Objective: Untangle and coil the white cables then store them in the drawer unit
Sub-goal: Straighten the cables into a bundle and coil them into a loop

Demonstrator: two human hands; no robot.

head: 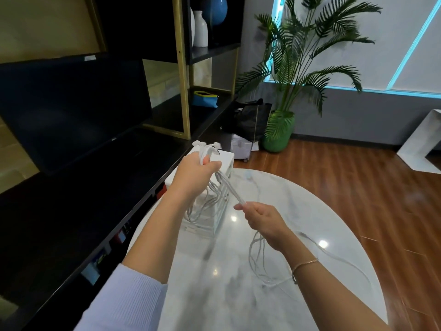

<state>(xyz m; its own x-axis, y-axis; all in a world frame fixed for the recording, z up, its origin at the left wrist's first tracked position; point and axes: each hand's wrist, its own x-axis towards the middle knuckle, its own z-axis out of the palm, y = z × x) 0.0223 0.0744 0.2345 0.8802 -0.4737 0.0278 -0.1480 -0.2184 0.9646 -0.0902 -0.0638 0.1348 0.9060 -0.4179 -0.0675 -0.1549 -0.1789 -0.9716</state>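
Note:
A bundle of white cables (230, 189) runs taut between my two hands above the table. My left hand (196, 169) grips the bundle near its plug ends, which stick up past my fist. My right hand (261, 219) holds the bundle lower down, and loose cable loops (259, 261) hang from it onto the tabletop. More loops droop below my left hand in front of the white drawer unit (216, 220), which stands on the table behind the cables.
The round white marble table (298, 211) fills the foreground. A black shelf unit with a dark monitor (71, 111) runs along the left. A potted palm (279, 132) and a black bag (250, 120) stand on the wooden floor beyond.

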